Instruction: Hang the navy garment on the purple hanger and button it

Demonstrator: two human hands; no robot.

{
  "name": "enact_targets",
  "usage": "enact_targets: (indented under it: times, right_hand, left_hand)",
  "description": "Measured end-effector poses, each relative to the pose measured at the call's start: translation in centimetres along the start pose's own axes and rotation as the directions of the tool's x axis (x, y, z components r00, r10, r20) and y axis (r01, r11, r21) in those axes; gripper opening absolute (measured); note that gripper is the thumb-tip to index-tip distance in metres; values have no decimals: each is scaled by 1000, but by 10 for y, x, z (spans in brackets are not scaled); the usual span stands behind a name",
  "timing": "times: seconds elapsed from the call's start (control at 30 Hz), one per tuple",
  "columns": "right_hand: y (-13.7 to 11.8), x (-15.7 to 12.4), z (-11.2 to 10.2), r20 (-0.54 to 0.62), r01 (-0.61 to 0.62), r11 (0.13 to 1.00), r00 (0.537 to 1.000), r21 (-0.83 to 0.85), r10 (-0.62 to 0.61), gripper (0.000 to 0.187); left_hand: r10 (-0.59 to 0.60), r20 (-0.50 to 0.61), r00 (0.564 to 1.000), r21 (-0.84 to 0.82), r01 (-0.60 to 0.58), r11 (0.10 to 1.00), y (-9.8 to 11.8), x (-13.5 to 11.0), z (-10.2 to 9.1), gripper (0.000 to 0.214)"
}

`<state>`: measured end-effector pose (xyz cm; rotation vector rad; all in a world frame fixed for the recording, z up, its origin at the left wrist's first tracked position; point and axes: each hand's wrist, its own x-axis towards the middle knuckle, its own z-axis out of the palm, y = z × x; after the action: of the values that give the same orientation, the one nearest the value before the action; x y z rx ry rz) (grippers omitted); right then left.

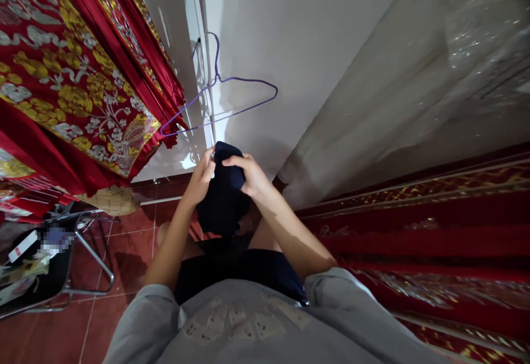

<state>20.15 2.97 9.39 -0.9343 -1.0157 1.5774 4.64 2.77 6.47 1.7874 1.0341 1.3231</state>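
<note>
Cloth at centre, hanger at 12 o'clock | left hand pinches cloth's 10-o'clock edge, right hand its 2-o'clock | seemingly arranging cloth; next calls for two firm grips

I see dark navy bunched garment: matt cloth | purple triangular hanger: smooth, plastic-looking | red gold-and-silver embroidered hanging: glossy cloth, rough stitching | my grey T-shirt: matt cloth | silver tubular chair frame: shiny metal | red tiled floor: smooth
</note>
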Motion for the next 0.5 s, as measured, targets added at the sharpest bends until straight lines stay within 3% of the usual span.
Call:
enact_targets:
  times: [0.07, 0.1, 0.17, 0.2, 0.27, 0.33, 0.4, 0.5]
  right_hand:
    - [-20, 7, -3, 76, -23, 1000, 997, -9, 23, 12]
    - [-29, 11, -6, 105, 45, 996, 994, -83, -36, 12]
    - [-42, 23, -15, 162, 287, 912, 955, -292, -249, 19]
    - [-46, 32, -22, 195, 406, 827, 913, -388, -357, 23]
    - [-44, 56, -35, 214, 546, 658, 828, -518, -518, 22]
    - [-33, 86, -47, 128, 544, 600, 794, -586, -595, 13]
    - [-16, 114, -54, 29, 481, 611, 799, -629, -600, 14]
    - [9, 140, -56, 80, 435, 606, 849, -666, -522, 21]
  left_hand:
    - [-153, 193, 969, 20, 152, 988, -21, -14, -11, 49]
    - [-218, 299, 929, 78, 203, 976, -31, -22, -18, 47]
    - [-284, 453, 845, 208, 210, 955, -44, -38, -34, 42]
    - [-290, 474, 831, 261, 182, 948, -48, -44, -44, 39]
    - [-274, 436, 857, 351, 118, 929, -46, -49, -64, 36]
    - [-245, 357, 902, 448, 65, 892, -34, -46, -82, 34]
    - [-206, 299, 932, 534, 15, 845, -15, -40, -94, 33]
    - [-161, 285, 945, 604, -46, 796, 9, -34, -105, 30]
